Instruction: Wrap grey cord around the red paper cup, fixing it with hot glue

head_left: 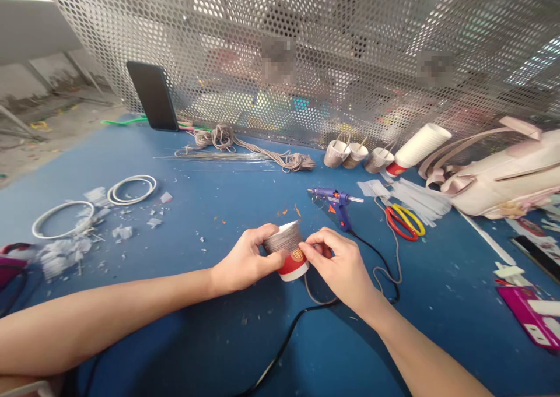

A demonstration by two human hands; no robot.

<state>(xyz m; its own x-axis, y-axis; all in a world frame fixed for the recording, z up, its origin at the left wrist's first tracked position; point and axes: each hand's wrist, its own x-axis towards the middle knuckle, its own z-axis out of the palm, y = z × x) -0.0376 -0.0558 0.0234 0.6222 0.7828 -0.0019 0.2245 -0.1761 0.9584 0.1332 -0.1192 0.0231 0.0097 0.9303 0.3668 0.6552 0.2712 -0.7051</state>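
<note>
**Paper cup half wrapped in cord, held over blue table**

Paper cup (289, 256) lies tilted on its side, upper part wound in grey-brown cord, lower band red with a gold emblem. Left hand (245, 263) grips its wrapped side; right hand (339, 263) pinches the red band. Just beyond lies a blue glue gun (336, 200), then scissors (405, 220).

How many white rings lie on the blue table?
3, possibly more: one large ring near the left edge amid white scraps, and two stacked rings just right of it. Scraps may hide others.
</note>
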